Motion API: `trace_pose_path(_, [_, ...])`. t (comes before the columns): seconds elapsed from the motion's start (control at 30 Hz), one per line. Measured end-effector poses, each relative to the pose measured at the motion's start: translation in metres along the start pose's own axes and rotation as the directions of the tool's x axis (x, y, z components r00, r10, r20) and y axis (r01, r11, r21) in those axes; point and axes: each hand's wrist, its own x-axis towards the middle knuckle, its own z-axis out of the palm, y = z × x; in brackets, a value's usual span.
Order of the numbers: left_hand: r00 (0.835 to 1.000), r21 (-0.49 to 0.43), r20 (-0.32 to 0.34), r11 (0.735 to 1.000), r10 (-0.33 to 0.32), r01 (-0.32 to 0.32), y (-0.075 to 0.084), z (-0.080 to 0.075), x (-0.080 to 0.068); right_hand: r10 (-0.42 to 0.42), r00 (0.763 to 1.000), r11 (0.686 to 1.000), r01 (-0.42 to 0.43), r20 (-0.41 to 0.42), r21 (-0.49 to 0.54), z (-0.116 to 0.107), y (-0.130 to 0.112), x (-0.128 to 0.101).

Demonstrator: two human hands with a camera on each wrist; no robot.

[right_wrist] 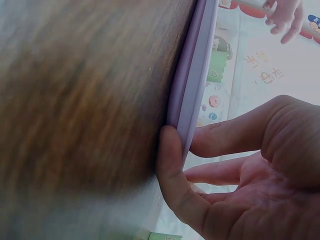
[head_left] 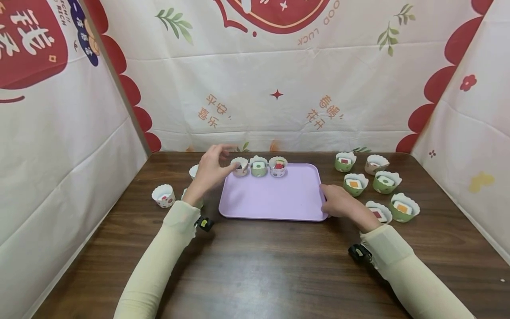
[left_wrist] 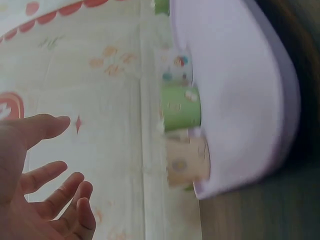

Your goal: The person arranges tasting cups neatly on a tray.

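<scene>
A lilac tray (head_left: 275, 199) lies on the wooden table. Three paper baking cups stand in a row along its back edge: a beige one (head_left: 240, 172), a green one (head_left: 259, 170) and a white patterned one (head_left: 278, 172), each with a small item inside. My left hand (head_left: 213, 166), nearest the beige cup, hovers at the tray's back left corner; in the left wrist view its fingers (left_wrist: 65, 207) are spread and hold nothing. At the tray's right side my right hand (head_left: 338, 201) pinches the rim, thumb on top and a finger beneath, as the right wrist view shows.
Several filled baking cups stand right of the tray, among them a green cup (head_left: 387, 184) and a pale one (head_left: 376, 165). To the left are a spotted white cup (head_left: 163, 197) and two more partly hidden by my left arm. A printed cloth (head_left: 247, 75) hangs behind the table.
</scene>
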Motion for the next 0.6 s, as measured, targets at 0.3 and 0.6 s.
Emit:
trace_pose_path(0.3, [0.988,-0.024,-0.008,0.988,-0.153,0.153,-0.039,-0.028,-0.001,-0.003,1.0,1.0,0.003,-0.002,0.004,0.001,0.001,-0.001])
trace_pose_path(0.6, [0.963,-0.014,0.011,0.963,-0.271,0.271,-0.073,-0.038,-0.006,-0.013,1.0,1.0,0.013,-0.012,0.015,0.001,0.001,0.0])
